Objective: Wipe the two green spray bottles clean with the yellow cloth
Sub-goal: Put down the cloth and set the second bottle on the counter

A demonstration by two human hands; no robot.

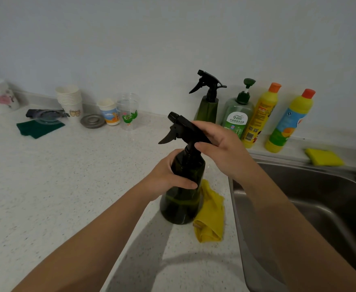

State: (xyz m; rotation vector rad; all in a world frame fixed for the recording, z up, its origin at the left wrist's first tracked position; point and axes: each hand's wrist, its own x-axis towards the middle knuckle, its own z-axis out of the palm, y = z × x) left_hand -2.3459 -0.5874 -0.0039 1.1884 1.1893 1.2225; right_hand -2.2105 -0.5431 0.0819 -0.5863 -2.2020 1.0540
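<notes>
A dark green spray bottle [182, 199] with a black trigger head stands on the speckled white counter [67, 186] near the sink. My left hand [168, 175] wraps around its upper body. My right hand [217, 146] grips the black trigger head from the right. The yellow cloth [212, 218] lies crumpled on the counter just right of the bottle, touching neither hand. A second green spray bottle [207, 108] stands upright at the back by the wall.
A steel sink [320, 197] fills the right side. At the back stand a green soap pump bottle [237, 114], two yellow cleaner bottles [261, 116] and a yellow sponge [323, 157]. Paper cups [69, 100], a clear cup [128, 111], a metal lid [93, 121] and a green pad [39, 128] sit left.
</notes>
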